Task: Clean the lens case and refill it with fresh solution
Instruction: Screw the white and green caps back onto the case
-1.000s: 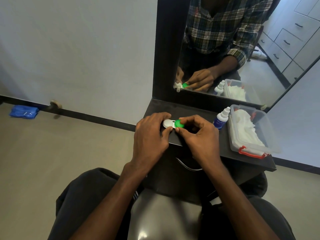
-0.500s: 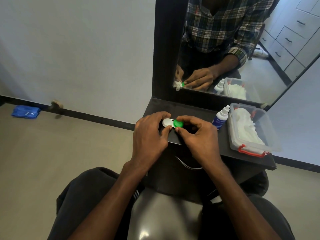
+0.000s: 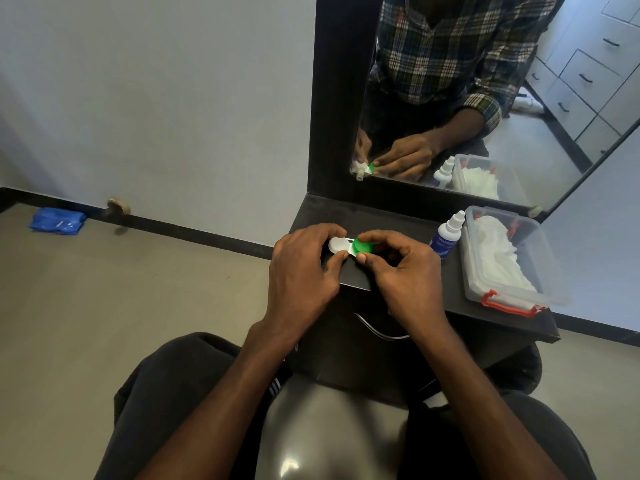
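— Where is the lens case [image 3: 348,246] sitting?

— It is lying over the front part of the dark vanity shelf [image 3: 412,223], held between both hands. The left hand [image 3: 304,271] is curling its thumb and fingers around the white-capped end, and the right hand [image 3: 401,268] is pinching the green cap [image 3: 363,246].

— Are the hands touching each other?

— Their thumbs are sitting very close together under the case; whether they are touching cannot be told.

— What else is standing there?

— A small solution bottle [image 3: 447,235] is standing upright just right of the right hand, beside a clear plastic box [image 3: 502,292] with a red latch that is holding white tissues [image 3: 498,254]. A mirror [image 3: 485,98] is rising behind.
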